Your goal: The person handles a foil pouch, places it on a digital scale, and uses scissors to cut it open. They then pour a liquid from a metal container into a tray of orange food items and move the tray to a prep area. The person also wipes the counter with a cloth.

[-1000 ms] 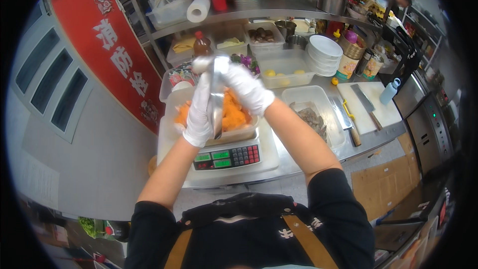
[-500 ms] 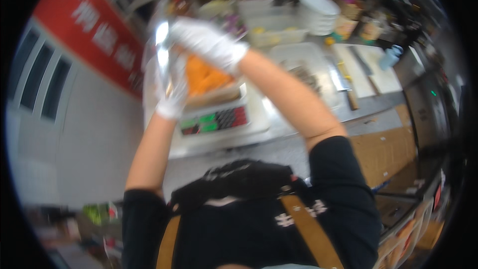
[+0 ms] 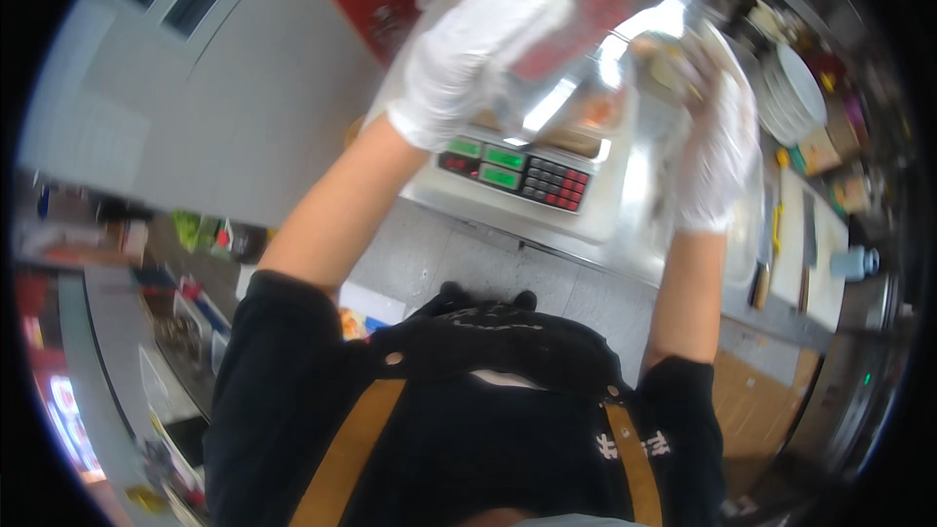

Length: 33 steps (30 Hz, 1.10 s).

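My left hand (image 3: 473, 54), in a white disposable glove, is closed on the left side of a shiny clear plastic piece (image 3: 586, 63), perhaps a lid or box. This piece is tilted above a digital scale (image 3: 517, 172) with green displays and dark and red keys. My right hand (image 3: 717, 137), gloved too, is raised at the piece's right. Its fingers are smeared by motion, so whether they grip the plastic cannot be told. Under the plastic, a tray on the scale shows only in part, with something orange in it.
The scale stands on a white board (image 3: 600, 220) on a metal counter. To the right are stacked white tubs (image 3: 793, 93), a knife (image 3: 763, 278) with a wooden handle, a white cutting board (image 3: 825, 263) and a blue bottle (image 3: 855, 263). A grey wall (image 3: 264, 88) borders the left.
My hands have moved apart, the right one out to the right. The clear plastic now spreads between them and hides most of the orange food. The view has turned.
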{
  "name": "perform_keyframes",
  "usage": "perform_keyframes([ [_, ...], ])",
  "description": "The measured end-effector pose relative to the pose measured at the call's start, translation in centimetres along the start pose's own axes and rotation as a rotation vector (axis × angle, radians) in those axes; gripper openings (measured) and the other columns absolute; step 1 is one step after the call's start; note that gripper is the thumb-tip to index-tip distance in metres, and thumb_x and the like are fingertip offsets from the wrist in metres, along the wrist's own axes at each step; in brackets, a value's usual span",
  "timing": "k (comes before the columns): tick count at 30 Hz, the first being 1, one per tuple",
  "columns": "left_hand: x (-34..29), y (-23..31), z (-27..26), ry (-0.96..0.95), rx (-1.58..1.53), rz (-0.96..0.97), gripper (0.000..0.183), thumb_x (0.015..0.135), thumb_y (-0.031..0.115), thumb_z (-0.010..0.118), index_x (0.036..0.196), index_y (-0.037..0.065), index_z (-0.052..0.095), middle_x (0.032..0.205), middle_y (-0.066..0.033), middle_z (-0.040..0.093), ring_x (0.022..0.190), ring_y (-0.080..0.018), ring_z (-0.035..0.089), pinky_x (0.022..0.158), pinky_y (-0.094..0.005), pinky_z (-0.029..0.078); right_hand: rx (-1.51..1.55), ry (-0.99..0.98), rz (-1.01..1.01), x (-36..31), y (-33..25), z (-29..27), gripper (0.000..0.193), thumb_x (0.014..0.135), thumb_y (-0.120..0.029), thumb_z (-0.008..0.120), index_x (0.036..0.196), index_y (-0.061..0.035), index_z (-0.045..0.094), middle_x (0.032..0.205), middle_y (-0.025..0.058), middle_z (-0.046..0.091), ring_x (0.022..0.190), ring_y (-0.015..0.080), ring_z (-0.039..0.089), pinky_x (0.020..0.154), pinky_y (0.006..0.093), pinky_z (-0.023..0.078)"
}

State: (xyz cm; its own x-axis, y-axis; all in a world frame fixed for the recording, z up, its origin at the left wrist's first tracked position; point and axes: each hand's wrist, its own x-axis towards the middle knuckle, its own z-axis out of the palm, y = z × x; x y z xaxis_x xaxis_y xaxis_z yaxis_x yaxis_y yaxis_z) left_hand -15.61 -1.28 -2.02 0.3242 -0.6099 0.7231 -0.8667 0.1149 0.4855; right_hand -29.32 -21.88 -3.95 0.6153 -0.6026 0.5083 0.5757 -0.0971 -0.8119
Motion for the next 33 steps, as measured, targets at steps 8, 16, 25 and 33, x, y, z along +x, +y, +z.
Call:
perform_keyframes([
  [8, -11.3, 0.8, -8.5, 0.267, 0.7, 0.218, 0.037, 0.077, 0.003, 0.07, 0.113, 0.008, 0.069, 0.115, -0.008, 0.065, 0.102, -0.0274, 0.063, 0.092, -0.0369, 0.05, 0.186, -0.61, 0.422, -11.6, -1.7, 8.5, 0.095, 0.084, -0.057, 0.066, 0.148, 0.0016, 0.028, 0.14, 0.0171, 0.05, 0.095, 0.0188, 0.066, 0.068, 0.0226, 0.054],
  [16, -38.5, 5.3, -21.5, 0.17, 1.025, -0.282, 0.04, 0.08, 0.013, 0.062, 0.119, 0.017, 0.063, 0.131, -0.0051, 0.059, 0.124, -0.0224, 0.054, 0.108, -0.0414, 0.038, 0.189, -0.802, 1.018, -24.3, 4.6, 28.8, 0.011, 0.097, -0.014, 0.054, 0.102, -0.0061, 0.059, 0.081, 0.0002, 0.061, 0.056, 0.0058, 0.052, 0.045, 0.017, 0.033],
  [25, -63.4, 11.9, -34.3, 0.449, 1.132, -0.822, 0.039, 0.083, 0.013, 0.061, 0.122, 0.017, 0.061, 0.132, -0.0085, 0.056, 0.128, -0.0275, 0.049, 0.109, -0.048, 0.035, 0.114, -1.075, 1.247, -45.5, 10.2, 51.1, 0.014, 0.092, -0.008, 0.061, 0.105, -0.0054, 0.059, 0.086, 0.0001, 0.062, 0.06, 0.0057, 0.051, 0.045, 0.0183, 0.033],
  [33, -71.4, 9.7, -38.9, 1.572, -0.316, -1.314, 0.069, 0.095, 0.024, 0.058, 0.15, 0.004, 0.023, 0.151, -0.0191, 0.032, 0.139, -0.0295, 0.035, 0.112, -0.0458, 0.029, 0.089, -1.167, 1.234, -51.3, 18.1, 64.9, 0.02, 0.09, -0.003, 0.059, 0.11, -0.0041, 0.058, 0.09, 0.0019, 0.062, 0.071, 0.0068, 0.055, 0.052, 0.0184, 0.037],
])
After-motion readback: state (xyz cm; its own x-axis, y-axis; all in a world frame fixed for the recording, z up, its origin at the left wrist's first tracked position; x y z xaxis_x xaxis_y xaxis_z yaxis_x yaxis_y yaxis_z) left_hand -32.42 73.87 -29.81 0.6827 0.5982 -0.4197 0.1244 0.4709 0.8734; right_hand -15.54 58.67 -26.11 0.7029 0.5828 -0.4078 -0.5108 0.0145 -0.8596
